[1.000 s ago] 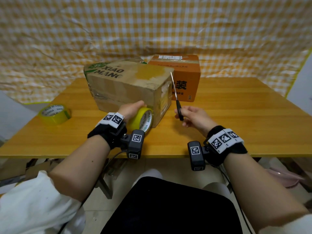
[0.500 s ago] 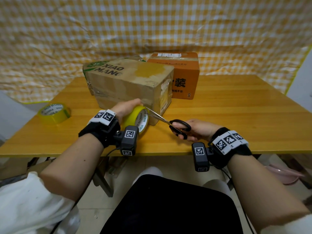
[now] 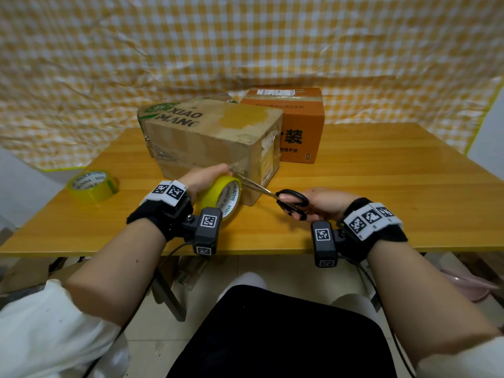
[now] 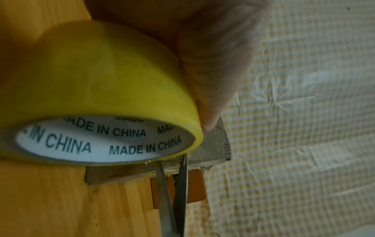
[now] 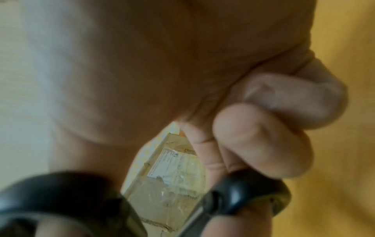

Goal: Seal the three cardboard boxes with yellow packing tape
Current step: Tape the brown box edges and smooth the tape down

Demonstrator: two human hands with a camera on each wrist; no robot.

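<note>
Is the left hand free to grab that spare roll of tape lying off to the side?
Probably not right now. The left hand grips the tape roll against the brown box. The spare roll lies unobstructed on the table, so it seems reachable once freed.

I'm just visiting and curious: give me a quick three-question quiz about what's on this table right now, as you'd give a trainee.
1. True or false: the right hand holds the scissors.
2. Which does the left hand grip? A) the orange box B) a tape roll C) nothing
3. Fill in: the spare roll lies on the table to the ____ of the brown box.

Key: 1 true; 2 B; 3 left
</note>
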